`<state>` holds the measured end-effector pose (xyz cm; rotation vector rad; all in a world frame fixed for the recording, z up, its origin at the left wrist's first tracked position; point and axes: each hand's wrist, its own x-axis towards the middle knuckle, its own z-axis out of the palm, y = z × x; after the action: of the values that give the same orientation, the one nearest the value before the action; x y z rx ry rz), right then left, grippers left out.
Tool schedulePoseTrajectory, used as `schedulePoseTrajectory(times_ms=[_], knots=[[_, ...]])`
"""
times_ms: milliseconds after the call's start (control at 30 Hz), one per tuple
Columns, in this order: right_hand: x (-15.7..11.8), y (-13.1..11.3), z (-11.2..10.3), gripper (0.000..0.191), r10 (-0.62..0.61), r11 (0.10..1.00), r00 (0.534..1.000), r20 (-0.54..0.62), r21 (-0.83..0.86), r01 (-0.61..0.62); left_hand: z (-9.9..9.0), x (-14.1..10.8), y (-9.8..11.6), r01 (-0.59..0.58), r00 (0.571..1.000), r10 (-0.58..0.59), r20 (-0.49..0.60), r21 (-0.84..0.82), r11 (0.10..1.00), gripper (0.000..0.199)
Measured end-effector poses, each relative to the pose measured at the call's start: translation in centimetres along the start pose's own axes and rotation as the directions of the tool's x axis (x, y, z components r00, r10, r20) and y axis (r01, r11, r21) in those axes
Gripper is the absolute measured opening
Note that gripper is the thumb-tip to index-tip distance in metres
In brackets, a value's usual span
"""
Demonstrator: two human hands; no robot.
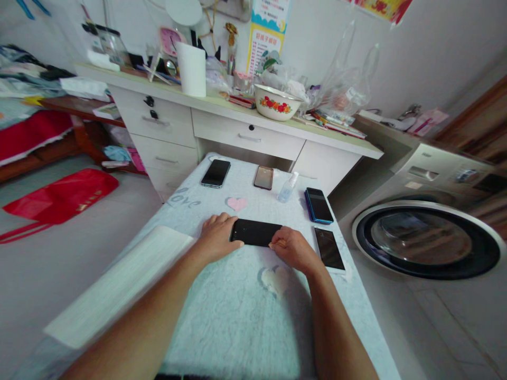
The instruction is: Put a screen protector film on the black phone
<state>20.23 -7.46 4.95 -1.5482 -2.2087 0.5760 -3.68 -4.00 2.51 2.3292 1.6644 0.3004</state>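
A black phone [255, 233] lies lengthwise across the middle of the cloth-covered table. My left hand [218, 236] grips its left end, with the thumb along the near edge. At the other end my right hand [292, 247] is closed on the phone, fingers curled in and hiding that corner. Beyond it are a dark phone [216, 173] at the far left, a brownish phone case [263, 177] and a small clear spray bottle [288, 187]. To the right of my right hand lie a blue-edged phone [319, 205] and a white-edged phone [330, 248].
A folded white cloth or paper [122, 285] runs along the table's left side. Behind stands a white desk [245, 132] with drawers, bearing a flowered bowl [277, 102] and a white paper roll [191, 69]. A washing machine [423, 169] is at right, a red bag [63, 198] on the left floor.
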Motion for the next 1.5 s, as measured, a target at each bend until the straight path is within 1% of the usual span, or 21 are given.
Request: schedulePoseTrajectory(times_ms=[133,333,533,767,867,1067,1233,1367,1500], knots=[[0.0,0.1,-0.2,0.006,0.016,1.0,1.0,-0.005,0.008,-0.015,0.0,0.0,0.0,-0.001,1.0,0.001,-0.003,0.002,1.0,0.057],[-0.1,0.9,-0.8,0.009,0.096,0.995,0.994,-0.051,0.034,-0.094,0.1,0.0,0.0,-0.006,1.0,0.006,-0.007,0.001,1.0,0.058],[0.2,1.2,-0.5,0.01,0.141,0.99,0.985,-0.098,0.032,-0.139,0.2,0.0,-0.1,-0.004,1.0,0.004,-0.009,-0.002,1.0,0.059],[0.6,1.3,0.0,0.009,0.155,0.987,0.97,-0.187,-0.01,-0.16,0.1,0.0,0.0,0.003,1.0,-0.003,0.002,0.003,1.0,0.058],[0.7,1.4,0.0,0.009,0.162,0.986,0.966,-0.202,-0.018,-0.169,0.1,0.0,0.0,-0.001,1.0,0.001,-0.002,0.006,1.0,0.058],[0.5,1.4,-0.3,0.009,0.193,0.981,0.969,-0.153,0.047,-0.188,0.0,-0.1,0.1,0.002,1.0,-0.002,0.001,-0.003,1.0,0.059],[0.1,1.9,-0.5,0.013,0.185,0.98,0.979,-0.08,0.095,-0.177,0.1,0.0,0.1,-0.003,1.0,0.003,-0.014,0.007,1.0,0.06],[-0.2,2.5,-0.6,0.014,0.161,0.979,0.986,-0.044,0.134,-0.154,0.1,0.0,0.0,0.001,1.0,-0.001,-0.014,0.016,1.0,0.061],[-0.5,2.4,-1.0,0.014,0.164,0.974,0.986,0.004,0.158,-0.163,0.2,0.0,-0.1,-0.005,1.0,0.005,-0.016,0.016,1.0,0.063]])
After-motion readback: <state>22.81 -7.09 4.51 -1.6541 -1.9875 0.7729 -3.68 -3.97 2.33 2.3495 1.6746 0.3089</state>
